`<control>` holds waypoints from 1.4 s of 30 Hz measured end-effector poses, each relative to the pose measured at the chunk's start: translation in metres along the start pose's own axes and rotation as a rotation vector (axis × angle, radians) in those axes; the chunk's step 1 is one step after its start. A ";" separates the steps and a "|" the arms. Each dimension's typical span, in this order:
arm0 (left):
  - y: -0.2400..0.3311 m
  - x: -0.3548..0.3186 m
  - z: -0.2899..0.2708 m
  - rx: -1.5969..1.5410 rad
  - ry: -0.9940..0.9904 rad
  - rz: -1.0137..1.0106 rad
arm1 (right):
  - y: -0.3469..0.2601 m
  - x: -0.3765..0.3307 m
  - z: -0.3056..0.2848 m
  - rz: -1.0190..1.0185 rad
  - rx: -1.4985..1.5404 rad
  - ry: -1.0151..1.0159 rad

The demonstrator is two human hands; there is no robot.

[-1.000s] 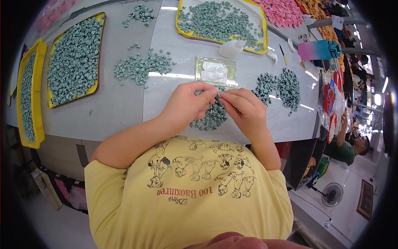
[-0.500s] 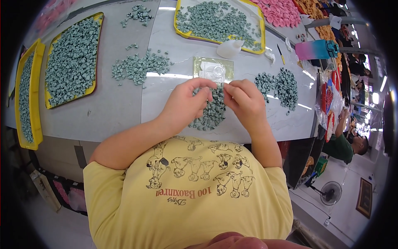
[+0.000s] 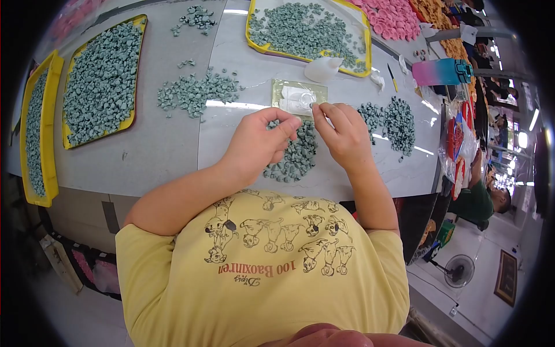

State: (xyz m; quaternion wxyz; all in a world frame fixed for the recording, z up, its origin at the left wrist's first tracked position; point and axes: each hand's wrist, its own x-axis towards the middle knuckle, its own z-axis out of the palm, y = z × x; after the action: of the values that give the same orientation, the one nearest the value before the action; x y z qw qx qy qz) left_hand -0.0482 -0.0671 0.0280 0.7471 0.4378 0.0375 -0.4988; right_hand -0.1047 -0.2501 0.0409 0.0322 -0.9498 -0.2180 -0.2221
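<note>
My right hand [image 3: 347, 136] pinches a small grey-green piece [image 3: 313, 106] between thumb and fingertips. It hovers at the edge of a flat yellowish tray [image 3: 321, 92], on which lie folded white paper [image 3: 293, 98] and a small clear round dish [image 3: 306, 99]. To its left, my left hand [image 3: 260, 141] is closed, thumb against index finger; whatever sits between them is too small to make out. Under and between both hands spreads a pile of grey-green pieces [image 3: 299, 157]. The hands are a short gap apart.
A white squeeze bottle [image 3: 322, 69] lies beyond the tray. Yellow-rimmed trays of green pieces stand at the back [image 3: 365, 52] and left [image 3: 136, 69]. Loose piles lie left [image 3: 199, 92] and right [image 3: 399, 124]. A yellow-handled knife [image 3: 393, 78] and pink-blue bottle [image 3: 442, 72] are at right.
My hands have drawn slightly apart. The right fingertips have risen toward the clear dish with the small piece; the left hand stays nearly in place.
</note>
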 end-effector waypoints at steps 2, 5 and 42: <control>0.000 0.000 -0.001 0.016 0.013 0.009 | -0.001 0.000 -0.002 0.020 0.009 -0.001; -0.001 0.001 -0.001 0.000 0.018 0.028 | -0.003 -0.003 0.002 0.236 0.235 0.123; 0.006 -0.004 -0.005 -0.110 -0.018 0.149 | -0.027 0.002 -0.007 1.208 1.617 0.160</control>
State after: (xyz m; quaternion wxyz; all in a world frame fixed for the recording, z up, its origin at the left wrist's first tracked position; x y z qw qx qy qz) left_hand -0.0436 -0.0601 0.0301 0.8053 0.3934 0.0254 -0.4428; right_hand -0.1173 -0.2256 0.0475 0.7875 -0.5766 0.2170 -0.0174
